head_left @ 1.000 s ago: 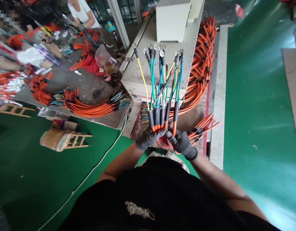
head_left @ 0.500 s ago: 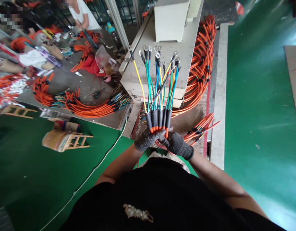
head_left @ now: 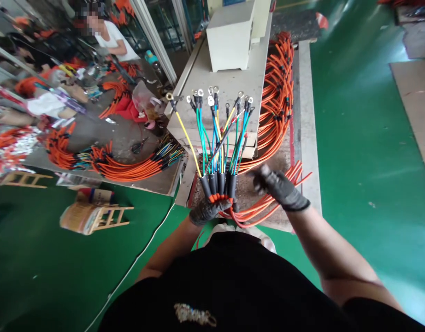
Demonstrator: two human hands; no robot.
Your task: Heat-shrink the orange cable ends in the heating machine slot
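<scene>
Since the earlier frame, the right hand (head_left: 280, 186) has left the cable bundle (head_left: 212, 185) and swung outward, toward the right-hand edge of the grey cabinet (head_left: 233, 80). The bundle remains with the left hand (head_left: 207, 212).

Well left of the cabinet, a stool (head_left: 80, 212) stands on the green floor. On the bench (head_left: 120, 134) left of the cabinet lie curved orange cables (head_left: 129, 170), with a co-worker in a white top (head_left: 117, 42) beyond them. A white cord (head_left: 109, 296) crosses the floor left of the cabinet's near end.

At the cabinet's near side, the left hand is clamped around the bundle below its black sleeves. Yellow, green and blue wires fan upward from these, ending in ring terminals. Atop the cabinet rests a white box-shaped unit (head_left: 229, 41).

The right hand is apart from the left, its blurred fingers loosely parted, near loose orange cable ends (head_left: 295, 171). Along the cabinet's right side lie more orange cables (head_left: 278, 101). A cardboard sheet (head_left: 415, 106) lies well right of the cabinet.
</scene>
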